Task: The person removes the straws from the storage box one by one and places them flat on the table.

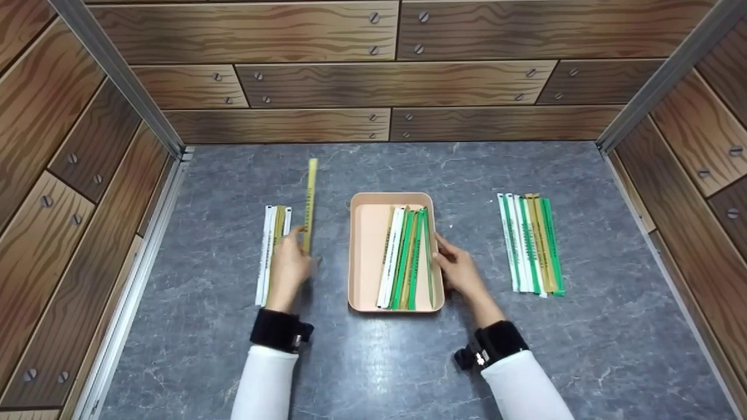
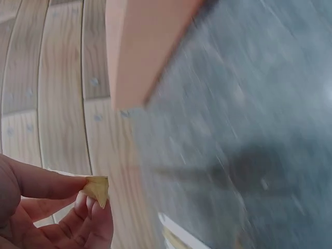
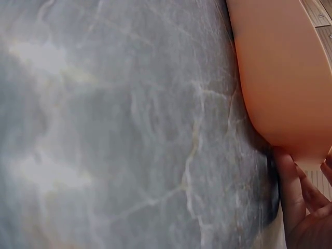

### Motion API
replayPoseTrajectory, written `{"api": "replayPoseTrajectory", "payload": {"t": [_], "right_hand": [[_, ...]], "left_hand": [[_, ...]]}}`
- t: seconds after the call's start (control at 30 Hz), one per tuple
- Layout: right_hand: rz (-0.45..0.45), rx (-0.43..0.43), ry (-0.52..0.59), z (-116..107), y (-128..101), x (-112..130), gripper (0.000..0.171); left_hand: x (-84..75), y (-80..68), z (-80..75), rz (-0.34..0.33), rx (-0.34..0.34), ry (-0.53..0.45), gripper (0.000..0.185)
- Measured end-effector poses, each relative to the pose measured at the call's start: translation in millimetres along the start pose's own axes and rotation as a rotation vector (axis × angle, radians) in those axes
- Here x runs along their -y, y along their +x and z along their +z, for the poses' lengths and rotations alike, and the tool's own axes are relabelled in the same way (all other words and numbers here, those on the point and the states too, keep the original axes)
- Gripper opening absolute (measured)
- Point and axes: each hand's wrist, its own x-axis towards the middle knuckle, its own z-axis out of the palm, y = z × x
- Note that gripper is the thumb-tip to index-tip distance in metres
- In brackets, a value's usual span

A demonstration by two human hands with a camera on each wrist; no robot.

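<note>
My left hand (image 1: 292,263) pinches a yellow wrapped straw (image 1: 310,198) near its lower end, and the straw stands nearly upright in the head view. In the left wrist view the folded end of the yellow straw (image 2: 97,189) pokes out past the thumb. Beside and under this hand lies a row of white and gold wrapped straws (image 1: 267,251). A peach tray (image 1: 365,256) sits in the middle, with green, white and gold wrapped straws (image 1: 402,262) leaning in its right part. With its fingertips, my right hand (image 1: 461,271) touches the tray's right outer wall (image 3: 285,67).
To the right, another row of green, white and gold wrapped straws (image 1: 530,245) lies on the grey marbled table (image 1: 373,361). Wood-patterned panels (image 1: 385,84) close off the back and both sides.
</note>
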Motion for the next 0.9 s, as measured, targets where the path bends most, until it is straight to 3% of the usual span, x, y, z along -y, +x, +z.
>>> {"api": "replayPoseTrajectory", "payload": {"t": [0.23, 0.57, 0.9], "right_hand": [[0.005, 0.006, 0.038, 0.5, -1.0, 1.0, 0.048], [0.057, 0.018, 0.082, 0.5, -1.7, 0.8, 0.05], [0.021, 0.007, 0.072, 0.8, -0.4, -1.1, 0.049]], "left_hand": [[33.5, 2.2, -21.8, -0.103, -0.003, 0.036, 0.057], [76.8, 1.8, -50.1, -0.266, 0.126, 0.102, 0.065], [92.9, -4.7, -54.4, -0.278, 0.159, 0.155, 0.052]]}}
